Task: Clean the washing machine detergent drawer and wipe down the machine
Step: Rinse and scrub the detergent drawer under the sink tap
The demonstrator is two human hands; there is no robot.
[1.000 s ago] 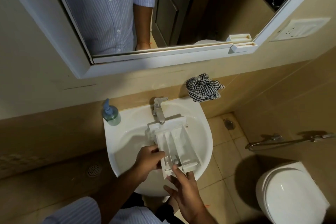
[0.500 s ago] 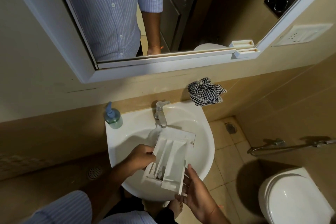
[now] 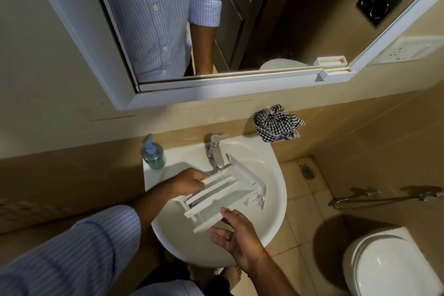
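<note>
I'm in a light blue button-up shirt with thin white pinstripes. My left sleeve (image 3: 79, 250) is rolled back to around mid-forearm, so there's a folded cuff band with the stripes running crosswise on it. My right forearm is bare as far as you can see. In the mirror (image 3: 240, 19) you can see the shirt front with its row of small white buttons, and the other sleeve rolled up to about the elbow. Both hands bare, no gloves. Toes of one bare foot (image 3: 234, 277) peek out at the bottom.

L hand (image 3: 189, 181) gripping, R hand (image 3: 236, 235) open underneath.
</note>
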